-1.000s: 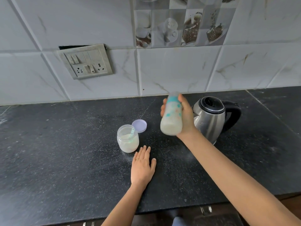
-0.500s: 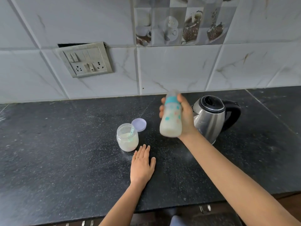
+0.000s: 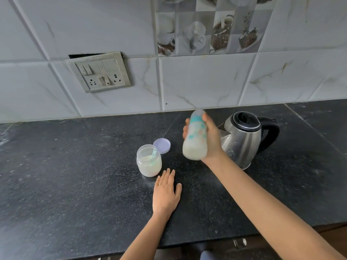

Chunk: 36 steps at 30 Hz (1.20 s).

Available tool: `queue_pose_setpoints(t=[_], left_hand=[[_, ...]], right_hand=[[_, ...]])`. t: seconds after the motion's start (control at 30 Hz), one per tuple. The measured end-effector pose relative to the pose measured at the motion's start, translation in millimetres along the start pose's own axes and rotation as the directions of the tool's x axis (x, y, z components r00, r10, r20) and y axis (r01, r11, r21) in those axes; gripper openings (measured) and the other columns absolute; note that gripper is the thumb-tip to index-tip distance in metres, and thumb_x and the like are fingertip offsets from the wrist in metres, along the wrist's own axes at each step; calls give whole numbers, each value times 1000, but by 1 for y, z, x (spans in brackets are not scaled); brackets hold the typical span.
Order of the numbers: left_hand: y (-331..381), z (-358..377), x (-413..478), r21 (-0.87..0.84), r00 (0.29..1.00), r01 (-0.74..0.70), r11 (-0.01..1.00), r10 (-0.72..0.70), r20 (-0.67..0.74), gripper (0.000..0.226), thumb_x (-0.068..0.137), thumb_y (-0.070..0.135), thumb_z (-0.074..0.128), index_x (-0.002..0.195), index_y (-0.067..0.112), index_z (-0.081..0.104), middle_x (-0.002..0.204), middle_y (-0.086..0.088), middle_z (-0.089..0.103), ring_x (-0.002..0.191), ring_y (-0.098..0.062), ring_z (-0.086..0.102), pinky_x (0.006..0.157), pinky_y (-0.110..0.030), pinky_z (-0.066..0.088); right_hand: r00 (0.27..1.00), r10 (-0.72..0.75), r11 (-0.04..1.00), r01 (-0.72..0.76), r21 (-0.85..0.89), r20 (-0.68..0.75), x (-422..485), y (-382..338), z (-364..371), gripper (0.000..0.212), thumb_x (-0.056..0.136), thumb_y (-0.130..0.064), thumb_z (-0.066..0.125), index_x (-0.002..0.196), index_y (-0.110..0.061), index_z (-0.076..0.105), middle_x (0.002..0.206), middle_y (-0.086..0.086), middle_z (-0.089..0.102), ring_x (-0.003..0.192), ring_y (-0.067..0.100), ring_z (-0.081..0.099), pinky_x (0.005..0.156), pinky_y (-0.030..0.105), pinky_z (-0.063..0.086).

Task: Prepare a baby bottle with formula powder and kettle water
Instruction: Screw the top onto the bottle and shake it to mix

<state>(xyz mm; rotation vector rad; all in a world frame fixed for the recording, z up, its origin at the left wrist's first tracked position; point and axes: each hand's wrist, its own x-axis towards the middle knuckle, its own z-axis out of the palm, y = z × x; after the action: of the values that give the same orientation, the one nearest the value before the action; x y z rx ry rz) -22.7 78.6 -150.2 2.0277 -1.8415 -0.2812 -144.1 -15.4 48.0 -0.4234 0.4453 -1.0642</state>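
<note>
Gripped bottle [image 3: 195,136] (blurred) still held, right hand [image 3: 211,137].

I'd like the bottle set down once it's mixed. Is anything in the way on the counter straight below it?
Nothing visible. The right hand holds the baby bottle above bare counter. The open formula jar stands to its left, the kettle to its right, and the left hand lies flat nearer the person.

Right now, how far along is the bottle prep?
Done: the baby bottle holds milky liquid, so powder and water look added. In hand: the right hand holds it capped above the counter; blur suggests shaking. Left hand lies flat. Left: formula jar open, its lid beside it.
</note>
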Motion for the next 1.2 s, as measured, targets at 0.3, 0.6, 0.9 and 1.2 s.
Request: queue_pose_setpoints(t=[0.3,0.6,0.9,1.2], left_hand=[[0,-1,0,-4,1000,-5,1000,5,-8,58,99,44,31,151,20,24,159,2,21,147,-10,11,118,-25,-3],[0,0,0,-7,1000,-13,1000,13,-3,57,100,44,31,151,19,25,159,1,22,147,-12,11,119,-27,-1],[-1,0,0,-15,1000,-19,1000,18,-16,57,100,43,33,151,19,26,159,0,22,147,-12,13,116,-24,-4],[-1,0,0,-15,1000,-22,1000,21,-16,57,100,43,32,151,19,25,159,0,21,147,-12,12,115,-22,-6]], right_hand=[[1000,-15,997,15,69,8,0,-8,4,33,85,-39,58,89,-6,58,79,7,60,58,18,62,53,25,53],[994,66,970,-43,238,-89,-4,-5,5,40,83,-40,59,105,-8,54,86,7,61,60,19,64,56,25,55],[990,106,962,-77,261,-98,-8,-3,4,52,84,-49,58,120,-13,50,88,7,62,61,19,66,55,25,56],[999,-8,998,11,-59,49,-10,-9,15,34,85,-40,54,93,-8,60,81,5,62,64,16,62,59,26,54]])
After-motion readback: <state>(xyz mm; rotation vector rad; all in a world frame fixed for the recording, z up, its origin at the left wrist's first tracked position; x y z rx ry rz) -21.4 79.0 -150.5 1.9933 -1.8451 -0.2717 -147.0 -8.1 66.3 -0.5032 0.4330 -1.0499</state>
